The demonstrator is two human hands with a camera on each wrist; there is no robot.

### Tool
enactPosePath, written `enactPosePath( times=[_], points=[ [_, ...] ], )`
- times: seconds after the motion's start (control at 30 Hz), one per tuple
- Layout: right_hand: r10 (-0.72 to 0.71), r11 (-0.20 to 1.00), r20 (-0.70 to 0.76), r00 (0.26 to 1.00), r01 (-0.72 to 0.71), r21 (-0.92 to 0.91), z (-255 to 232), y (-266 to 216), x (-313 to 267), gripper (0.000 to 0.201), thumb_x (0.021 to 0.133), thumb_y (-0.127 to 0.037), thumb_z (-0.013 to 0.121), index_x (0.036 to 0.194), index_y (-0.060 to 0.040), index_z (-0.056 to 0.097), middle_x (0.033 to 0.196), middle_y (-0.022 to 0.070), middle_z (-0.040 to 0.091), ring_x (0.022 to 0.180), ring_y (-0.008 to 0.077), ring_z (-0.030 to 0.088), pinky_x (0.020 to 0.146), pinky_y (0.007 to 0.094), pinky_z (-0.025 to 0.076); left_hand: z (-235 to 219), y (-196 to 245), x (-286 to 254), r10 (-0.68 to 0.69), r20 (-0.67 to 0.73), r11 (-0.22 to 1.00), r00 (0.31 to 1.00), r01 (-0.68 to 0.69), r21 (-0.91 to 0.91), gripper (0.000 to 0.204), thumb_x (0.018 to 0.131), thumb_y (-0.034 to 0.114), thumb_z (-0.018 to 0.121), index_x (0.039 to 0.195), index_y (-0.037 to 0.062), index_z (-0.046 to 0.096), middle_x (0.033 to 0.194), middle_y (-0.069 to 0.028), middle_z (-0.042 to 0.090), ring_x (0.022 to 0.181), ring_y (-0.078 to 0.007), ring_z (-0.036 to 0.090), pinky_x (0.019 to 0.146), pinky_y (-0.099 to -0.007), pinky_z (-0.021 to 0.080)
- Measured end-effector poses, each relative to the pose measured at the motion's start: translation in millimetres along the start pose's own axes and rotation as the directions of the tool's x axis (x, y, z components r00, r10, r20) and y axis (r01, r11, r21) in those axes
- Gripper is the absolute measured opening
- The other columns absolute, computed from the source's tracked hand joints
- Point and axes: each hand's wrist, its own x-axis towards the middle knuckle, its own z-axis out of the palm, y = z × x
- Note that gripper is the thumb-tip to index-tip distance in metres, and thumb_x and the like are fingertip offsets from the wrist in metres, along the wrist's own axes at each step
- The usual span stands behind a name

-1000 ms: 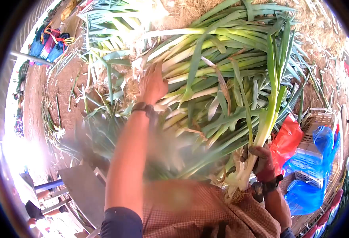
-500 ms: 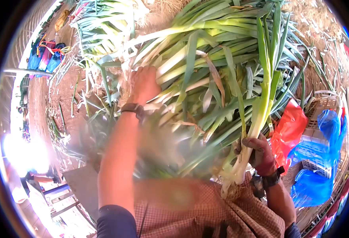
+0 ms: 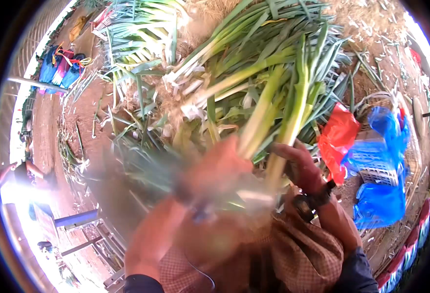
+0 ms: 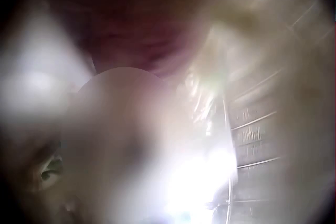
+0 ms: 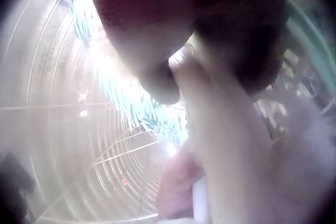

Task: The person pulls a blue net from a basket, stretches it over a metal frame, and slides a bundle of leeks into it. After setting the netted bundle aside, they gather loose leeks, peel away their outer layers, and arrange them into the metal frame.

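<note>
In the head view, the blurred left hand (image 3: 217,163) holds the lower part of a leek (image 3: 263,115), whose green leaves point up and away. Beside it on the right, the gloved right hand (image 3: 303,166) has thumb and fingers around the pale stalk of another leek (image 3: 295,117). The right wrist view shows dark gloved fingers (image 5: 163,85) against a thick pale stalk (image 5: 226,140), with part of the left hand (image 5: 178,182) below. Beyond both hands lies a leek pile (image 3: 273,34). The left wrist view is too blurred to show its fingers.
A second leek pile (image 3: 141,34) lies at the upper left. At the right are a red plastic bag (image 3: 337,136), blue bags (image 3: 381,205) and a crate (image 3: 381,176). Metal bars (image 3: 78,219) stand at the lower left. Loose leaves litter the ground.
The left hand has come back from the pile toward the lap, bringing a leek beside the one in the right hand. The right hand has shifted slightly up and left.
</note>
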Motion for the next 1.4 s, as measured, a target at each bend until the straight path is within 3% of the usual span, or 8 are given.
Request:
enactPosePath(
  times=[0.27, 0.57, 0.67, 1.07, 1.13, 1.23, 1.33, 1.4],
  points=[
    [0.266, 0.949, 0.131, 0.955, -0.283, 0.139, -34, 42, -18, 0.027, 0.098, -0.020, 0.060, 0.113, 0.0028, 0.063, 0.100, 0.0149, 0.071, 0.088, 0.0255, 0.070, 0.084, 0.0394, 0.058, 68, -6, -46, 0.099, 0.222, 0.994, 0.970, -0.105, 0.017, 0.054, 0.090, 0.029, 0.070, 0.131, -0.0021, 0.055, 0.118, -0.0213, 0.069, 0.093, -0.0242, 0.071, 0.079, -0.0338, 0.059],
    [0.204, 0.961, 0.064, 0.977, -0.212, 0.175, -57, 61, -10, 0.032, 0.089, -0.012, 0.071, 0.117, 0.0009, 0.061, 0.098, 0.0092, 0.068, 0.088, 0.0210, 0.067, 0.081, 0.0374, 0.057, 6, -63, 99, 0.496, -0.596, 0.807, 0.631, -0.082, 0.585, 0.031, 0.088, 0.024, 0.071, 0.111, 0.0024, 0.069, 0.094, -0.0193, 0.071, 0.086, -0.0360, 0.070, 0.080, -0.0457, 0.054],
    [0.171, 0.967, 0.067, 0.983, -0.181, 0.177, -56, 57, -10, 0.034, 0.087, -0.009, 0.072, 0.118, 0.0009, 0.060, 0.098, 0.0087, 0.067, 0.089, 0.0211, 0.067, 0.081, 0.0382, 0.057, 0, -23, 90, -0.110, -0.265, 0.949, 0.958, 0.181, 0.259, 0.039, 0.089, 0.026, 0.071, 0.119, 0.0015, 0.065, 0.100, -0.0194, 0.070, 0.086, -0.0327, 0.070, 0.078, -0.0437, 0.054],
    [0.150, 0.934, 0.300, 0.942, -0.235, 0.271, -70, 80, -17, 0.049, 0.102, -0.047, 0.052, 0.124, -0.0034, 0.060, 0.113, 0.0145, 0.069, 0.105, 0.0288, 0.065, 0.098, 0.0448, 0.051, 148, -45, -24, 0.179, 0.064, 0.965, 0.982, -0.188, 0.182, 0.085, 0.087, 0.014, 0.068, 0.156, -0.0005, 0.020, 0.148, -0.0258, 0.043, 0.094, -0.0347, 0.069, 0.082, -0.0399, 0.058],
    [0.130, 0.978, 0.138, 0.982, -0.149, 0.142, -61, 55, -33, 0.037, 0.103, -0.035, 0.056, 0.122, -0.0034, 0.061, 0.112, 0.0151, 0.068, 0.102, 0.0292, 0.066, 0.092, 0.0412, 0.054, 195, -75, -16, 0.694, -0.373, 0.705, 0.616, -0.687, 0.175, 0.086, 0.086, 0.014, 0.063, 0.156, 0.0021, 0.014, 0.142, -0.0294, 0.044, 0.077, -0.0370, 0.066, 0.069, -0.0469, 0.058],
    [-0.600, 0.221, 0.403, 0.692, 0.627, -0.747, -80, 43, -40, 0.033, 0.098, -0.030, 0.060, 0.118, -0.0043, 0.061, 0.100, 0.0107, 0.068, 0.091, 0.0237, 0.067, 0.085, 0.0371, 0.056, 166, 11, -73, 0.400, -0.079, 0.862, 0.913, -0.404, -0.306, 0.092, 0.086, 0.018, 0.062, 0.156, -0.0046, 0.007, 0.123, -0.0334, 0.053, 0.083, -0.0426, 0.066, 0.070, -0.0499, 0.054],
    [0.033, 0.992, 0.252, 0.967, -0.062, 0.109, -21, -44, -95, 0.038, 0.095, -0.027, 0.062, 0.124, -0.0030, 0.060, 0.106, 0.0091, 0.065, 0.095, 0.0218, 0.065, 0.085, 0.0378, 0.056, 167, 69, -111, 0.558, -0.441, 0.795, 0.703, -0.606, 0.040, 0.080, 0.087, 0.013, 0.061, 0.151, -0.0077, 0.019, 0.135, -0.0381, 0.046, 0.102, -0.0517, 0.060, 0.088, -0.0574, 0.051],
    [-0.461, 0.853, 0.112, 0.880, 0.475, -0.217, -97, -45, -59, 0.040, 0.093, -0.027, 0.063, 0.125, -0.0037, 0.060, 0.111, 0.0101, 0.066, 0.099, 0.0221, 0.065, 0.087, 0.0376, 0.056, 149, 115, -161, 0.538, -0.424, 0.824, 0.728, -0.561, 0.083, 0.081, 0.089, 0.015, 0.062, 0.151, -0.0099, 0.017, 0.142, -0.0422, 0.035, 0.103, -0.0528, 0.059, 0.087, -0.0540, 0.054]
  ],
)
